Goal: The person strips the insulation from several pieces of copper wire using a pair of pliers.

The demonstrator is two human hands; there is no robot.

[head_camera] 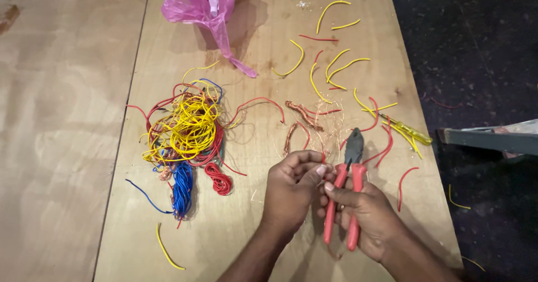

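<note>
My right hand (364, 215) grips red-handled pliers (348, 172), jaws pointing away from me over the wooden board (269, 243). My left hand (291, 189) is closed beside it, fingertips pinching a thin piece of wire right at the pliers' handles; the wire itself is mostly hidden by my fingers. Just beyond the hands lie twists of bare copper strands (302, 116). A tangled heap of yellow, red and blue wire (188, 128) sits to the left of my hands.
Short cut pieces of yellow and red wire (336, 69) are scattered over the board's far right. A yellow-handled screwdriver (409, 130) lies near the right edge. A pink plastic bag (202, 1) sits at the far end. Dark floor lies to the right.
</note>
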